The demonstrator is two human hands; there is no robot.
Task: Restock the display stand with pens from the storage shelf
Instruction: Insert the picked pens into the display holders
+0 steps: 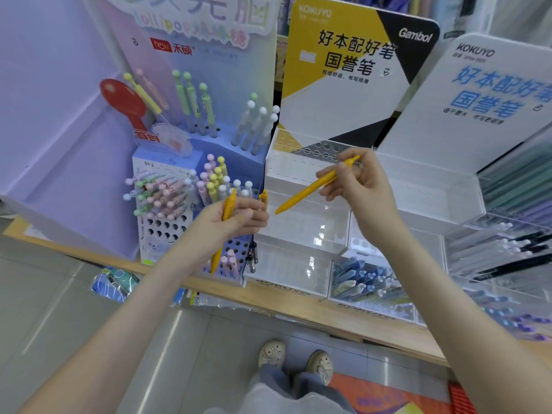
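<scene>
My right hand (360,183) pinches one yellow pen (301,195) at its upper end; the tip slants down to the left. It hangs in front of the white tiered display stand (301,174) with the yellow and black Kokuyo header, whose rows of small holes hold no pens where I can see them. My left hand (230,219) grips a few more yellow pens (228,206), their caps poking above my fingers and one barrel showing below my wrist. The two hands are a short gap apart.
To the left stands a blue stand (167,231) full of pastel ball-topped pens. Clear acrylic bins (367,282) of blue pens sit low on the right, with a second white Kokuyo stand (448,180) and pen trays further right. A wooden shelf edge (298,306) runs across.
</scene>
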